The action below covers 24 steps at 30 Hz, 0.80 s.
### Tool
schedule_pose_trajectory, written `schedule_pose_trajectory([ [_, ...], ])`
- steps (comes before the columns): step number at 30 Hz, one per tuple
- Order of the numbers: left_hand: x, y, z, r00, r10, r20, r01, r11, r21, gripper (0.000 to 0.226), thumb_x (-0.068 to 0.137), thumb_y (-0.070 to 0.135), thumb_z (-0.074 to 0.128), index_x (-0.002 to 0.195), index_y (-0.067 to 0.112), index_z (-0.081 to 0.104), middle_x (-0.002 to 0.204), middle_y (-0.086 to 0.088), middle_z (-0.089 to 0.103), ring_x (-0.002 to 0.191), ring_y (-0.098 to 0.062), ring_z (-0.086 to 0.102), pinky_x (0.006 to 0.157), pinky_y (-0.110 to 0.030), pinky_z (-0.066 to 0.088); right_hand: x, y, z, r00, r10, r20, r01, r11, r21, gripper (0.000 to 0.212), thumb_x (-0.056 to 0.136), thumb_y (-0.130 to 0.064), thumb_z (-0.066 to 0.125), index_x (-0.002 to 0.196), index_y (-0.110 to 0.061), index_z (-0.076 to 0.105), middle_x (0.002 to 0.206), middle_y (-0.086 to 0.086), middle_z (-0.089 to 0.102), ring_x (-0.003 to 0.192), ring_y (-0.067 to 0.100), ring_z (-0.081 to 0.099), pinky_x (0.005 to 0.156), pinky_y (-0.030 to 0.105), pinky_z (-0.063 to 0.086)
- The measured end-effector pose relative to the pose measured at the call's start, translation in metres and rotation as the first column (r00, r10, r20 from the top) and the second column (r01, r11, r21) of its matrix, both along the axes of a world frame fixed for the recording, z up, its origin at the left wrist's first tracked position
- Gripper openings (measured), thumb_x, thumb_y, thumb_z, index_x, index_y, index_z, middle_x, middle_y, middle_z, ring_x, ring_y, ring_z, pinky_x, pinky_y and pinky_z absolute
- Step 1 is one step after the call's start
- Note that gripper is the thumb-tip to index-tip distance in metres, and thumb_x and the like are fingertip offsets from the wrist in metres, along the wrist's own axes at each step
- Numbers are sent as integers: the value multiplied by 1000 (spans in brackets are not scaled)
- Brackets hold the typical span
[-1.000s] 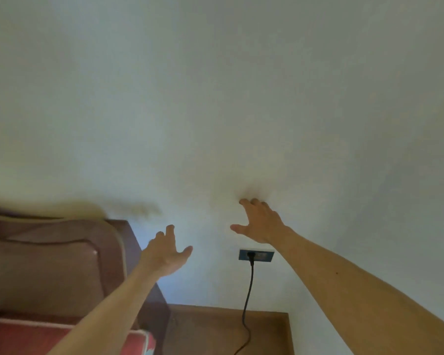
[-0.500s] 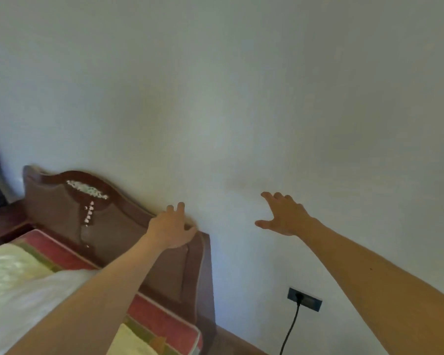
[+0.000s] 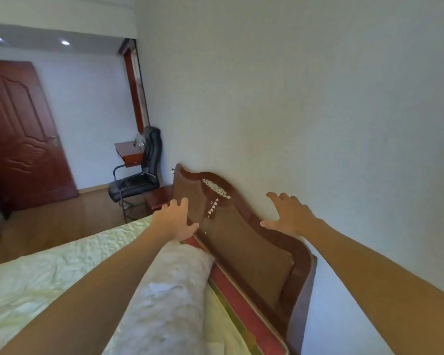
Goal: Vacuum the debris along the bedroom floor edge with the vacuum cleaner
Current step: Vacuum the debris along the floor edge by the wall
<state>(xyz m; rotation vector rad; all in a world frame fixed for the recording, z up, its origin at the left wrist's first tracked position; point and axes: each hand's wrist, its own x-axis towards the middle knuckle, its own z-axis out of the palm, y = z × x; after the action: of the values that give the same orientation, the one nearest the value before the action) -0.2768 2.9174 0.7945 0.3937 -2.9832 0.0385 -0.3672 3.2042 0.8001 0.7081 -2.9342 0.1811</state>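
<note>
No vacuum cleaner and no debris show in this view. My left hand (image 3: pixel 176 220) is stretched out in front of the brown wooden headboard (image 3: pixel 244 237), fingers apart and holding nothing. My right hand (image 3: pixel 289 215) is spread open beside the headboard's top edge, close to the white wall (image 3: pixel 305 98), also empty. Whether either hand touches the headboard or wall I cannot tell.
A bed (image 3: pixel 49 272) with a pale quilt and a rolled white cover (image 3: pixel 164 295) fills the lower left. Behind it stand a black chair (image 3: pixel 139 175), a small wooden desk (image 3: pixel 128 152), a nightstand (image 3: pixel 158 199) and a dark red door (image 3: pixel 21 134). Wooden floor (image 3: pixel 62 221) lies beside the bed.
My view has swung left, away from the wall socket and black cable, bringing the bed, chair and door into sight. Both hands stay raised and open.
</note>
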Motion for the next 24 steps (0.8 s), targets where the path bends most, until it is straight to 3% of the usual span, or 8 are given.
schedule_pose_trajectory([
  [12, 204, -187, 6, 933, 359, 7, -359, 933, 11, 83, 87, 64, 50, 148, 18, 19, 143, -13, 41, 126, -36, 47, 95, -49, 46, 113, -251, 14, 917, 398, -20, -398, 917, 29, 87, 85, -62, 59, 152, -26, 17, 148, 9, 37, 134, 34, 38, 105, 54, 40],
  [24, 460, -303, -10, 697, 717, 30, -717, 697, -10, 87, 89, 62, 50, 153, 16, 13, 152, -16, 33, 131, -37, 44, 100, -47, 44, 298, -458, 6, 682, 731, 23, -731, 681, 48, 88, 85, -65, 59, 153, -27, 16, 149, 7, 35, 136, 32, 36, 102, 52, 42],
])
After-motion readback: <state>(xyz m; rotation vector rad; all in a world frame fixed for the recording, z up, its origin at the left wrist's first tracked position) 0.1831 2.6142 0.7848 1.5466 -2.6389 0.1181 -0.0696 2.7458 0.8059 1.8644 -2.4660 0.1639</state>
